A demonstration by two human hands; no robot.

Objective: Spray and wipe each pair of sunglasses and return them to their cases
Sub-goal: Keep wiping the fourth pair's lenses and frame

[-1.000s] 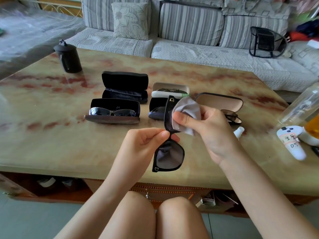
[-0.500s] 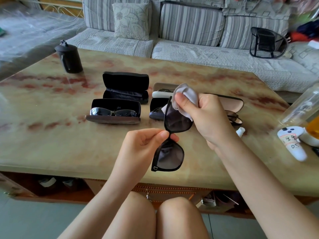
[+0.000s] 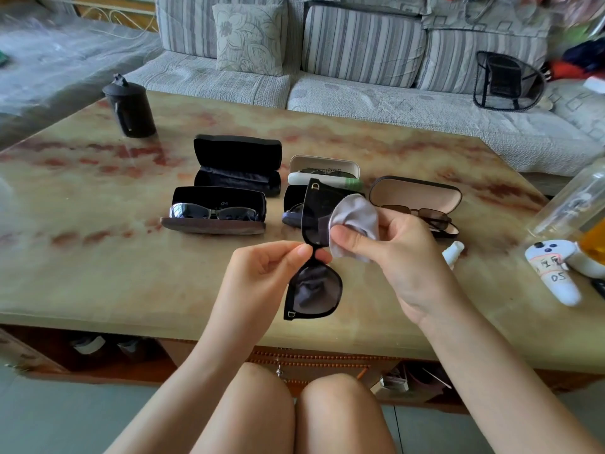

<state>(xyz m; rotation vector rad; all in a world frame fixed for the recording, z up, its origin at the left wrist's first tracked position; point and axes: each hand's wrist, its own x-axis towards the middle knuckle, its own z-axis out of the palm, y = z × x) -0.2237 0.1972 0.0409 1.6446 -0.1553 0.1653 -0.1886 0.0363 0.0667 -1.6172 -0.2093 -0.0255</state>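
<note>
Fingers (image 3: 348, 241) of right hand (image 3: 404, 257) pinch grey cloth (image 3: 358, 216), now slid from upper lens's (image 3: 313, 211) 12 to 3 o'clock; left hand (image 3: 262, 268) pinches black sunglasses' (image 3: 314, 291) bridge. Wiping ongoing, casing pending.

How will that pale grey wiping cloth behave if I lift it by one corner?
Probably floppy: the pale grey wiping cloth bunches into soft folds where the right hand pinches it. Likely very light too: it looks thin and small.

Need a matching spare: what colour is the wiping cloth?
Pale grey cloth, pinched in the right hand; the head view shows it.
</note>
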